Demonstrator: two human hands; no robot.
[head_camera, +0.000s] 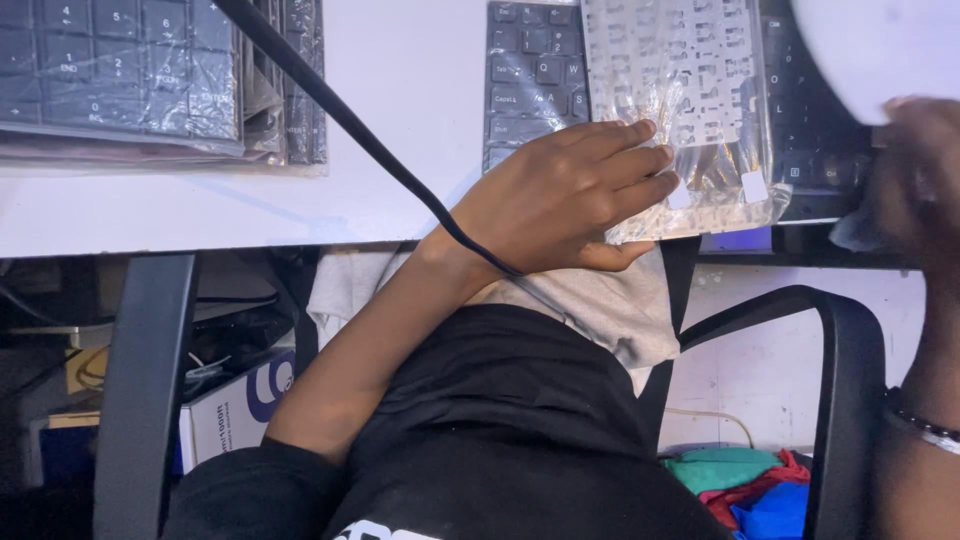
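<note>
White desk (400, 120) filled the top of the view, and below its edge I saw dark chair arms and clutter on the floor. At far left lay a stack of black keyboards in clear plastic wrap (150, 80), well apart from both hands. A black cable (340, 110) ran down across the bare desk and over my left wrist.

My left hand (570, 195) lay palm down at the near edge of the desk, fingers stretched flat and close together on the lower corner of a clear plastic sleeve (700, 130). The thumb sat tucked below the edge, so I judged the grip a loose press more than a pinch, pinning the sleeve without closing round it. The sleeve lay across a black keyboard (535, 80), covering its middle, with keys showing bare to the left.

My right hand (915, 190) was blurred at the right edge, touching the keyboard's far end; I could not tell how far that grip was closed or what it held. A white blurred shape (870, 50) hung above it.

I judged the step to be handling the sleeve on the keyboard. The next move called for a firmer pinch on the sleeve's corner while the keyboard stayed steadied.
</note>
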